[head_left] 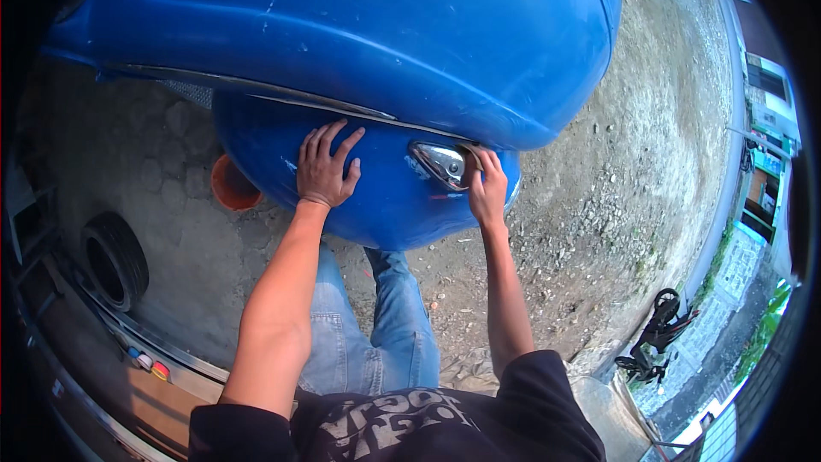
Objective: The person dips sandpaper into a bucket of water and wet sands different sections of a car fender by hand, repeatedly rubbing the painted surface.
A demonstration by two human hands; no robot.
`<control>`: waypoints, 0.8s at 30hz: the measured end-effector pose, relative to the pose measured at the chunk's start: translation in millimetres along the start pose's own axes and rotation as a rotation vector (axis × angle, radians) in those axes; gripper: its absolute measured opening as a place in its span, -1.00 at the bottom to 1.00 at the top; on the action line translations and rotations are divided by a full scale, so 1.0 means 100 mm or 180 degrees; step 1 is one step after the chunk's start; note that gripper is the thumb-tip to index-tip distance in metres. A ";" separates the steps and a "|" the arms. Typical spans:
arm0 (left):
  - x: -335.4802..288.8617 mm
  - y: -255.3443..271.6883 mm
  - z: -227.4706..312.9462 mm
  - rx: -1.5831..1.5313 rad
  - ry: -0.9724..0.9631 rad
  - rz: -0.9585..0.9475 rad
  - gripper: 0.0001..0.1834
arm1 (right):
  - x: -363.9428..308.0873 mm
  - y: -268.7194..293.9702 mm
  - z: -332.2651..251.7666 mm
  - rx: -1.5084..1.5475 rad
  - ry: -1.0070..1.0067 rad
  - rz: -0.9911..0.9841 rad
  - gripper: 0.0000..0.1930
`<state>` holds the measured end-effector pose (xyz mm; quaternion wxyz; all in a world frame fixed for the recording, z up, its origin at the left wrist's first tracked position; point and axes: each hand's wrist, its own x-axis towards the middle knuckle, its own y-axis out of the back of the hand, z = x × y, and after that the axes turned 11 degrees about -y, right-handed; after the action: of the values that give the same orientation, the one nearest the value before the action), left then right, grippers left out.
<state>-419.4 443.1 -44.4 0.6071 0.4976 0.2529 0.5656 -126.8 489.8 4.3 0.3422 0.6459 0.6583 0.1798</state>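
A blue car fender lies in front of me, below the larger blue body panel. My left hand rests on the fender with its fingers spread, holding nothing. Set on the fender to its right is a teardrop-shaped chrome lamp housing. At the right end of that housing, my right hand is closed with bent fingers around a small brown piece. The fingers hide most of this piece, so its kind is unclear. Pale scuffs show on the paint beside the chrome.
An orange bucket stands on the ground left of the fender. Farther left, a black tyre leans near a metal-edged frame. Gravelly ground spreads to the right, with a dark motorcycle parked at the lower right.
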 end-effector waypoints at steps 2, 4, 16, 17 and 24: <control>0.03 0.00 0.03 -0.0070 -0.0047 -0.0043 -0.41 | -0.10 -0.09 0.06 0.0189 -0.0306 0.0210 -0.73; 0.02 0.03 0.04 -0.0080 -0.0025 -0.0077 -0.40 | -0.08 -0.25 -0.26 -0.0215 0.0049 0.0268 -0.72; 0.04 0.02 0.11 -0.0334 -0.0050 0.0002 -0.42 | -0.11 -0.25 0.08 0.0166 -0.0622 0.0715 -0.73; 0.00 0.02 0.04 -0.0257 -0.0046 0.0021 -0.42 | -0.11 -0.42 -0.28 -0.0259 -0.0347 0.0672 -0.73; 0.06 0.02 0.05 -0.0285 -0.0046 0.0112 -0.40 | -0.03 -0.19 -0.06 -0.0262 0.0117 0.0571 -0.68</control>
<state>-414.5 447.4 -39.4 0.6205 0.4783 0.2142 0.5834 -145.2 486.3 -3.7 0.3388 0.6843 0.5961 0.2484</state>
